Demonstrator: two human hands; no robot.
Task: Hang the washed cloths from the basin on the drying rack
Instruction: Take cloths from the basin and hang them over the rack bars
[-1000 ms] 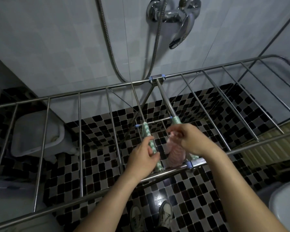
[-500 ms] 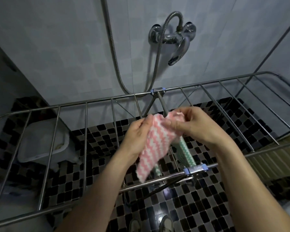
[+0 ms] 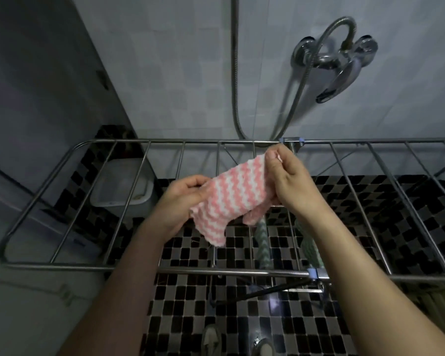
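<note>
The person stands at the drying rack (image 3: pixel 149 268) with a pink and white cloth (image 3: pixel 231 199) held up in the air over its rods, not yet touching any of them. The left hand (image 3: pixel 183 199) is clamped on the cloth's lower left edge, thumb on top and fingers curled beneath. The right hand (image 3: pixel 290 181) pinches the upper right corner between thumb and fingertips. Held at two opposite ends like this, the cloth is pulled out nearly flat, which I take to be the point: a spread cloth drapes evenly over a rod, while a bunched one would dry badly and might slip off. One lower corner hangs loose and folded.

Just below and to the right, a green cloth (image 3: pixel 263 244) is draped over one rod and a second green cloth (image 3: pixel 310 244) over the next, so that part of the job looks done. The rods to the left of them are bare, and the pink cloth sits roughly above those, which is probably where it goes.

The pale basin (image 3: pixel 121 186) sits on the checkered floor (image 3: pixel 190 304) beyond the rack at the left; I cannot tell whether any cloths remain in it. A shower tap (image 3: pixel 337 62) and its hose hang on the tiled wall behind.
</note>
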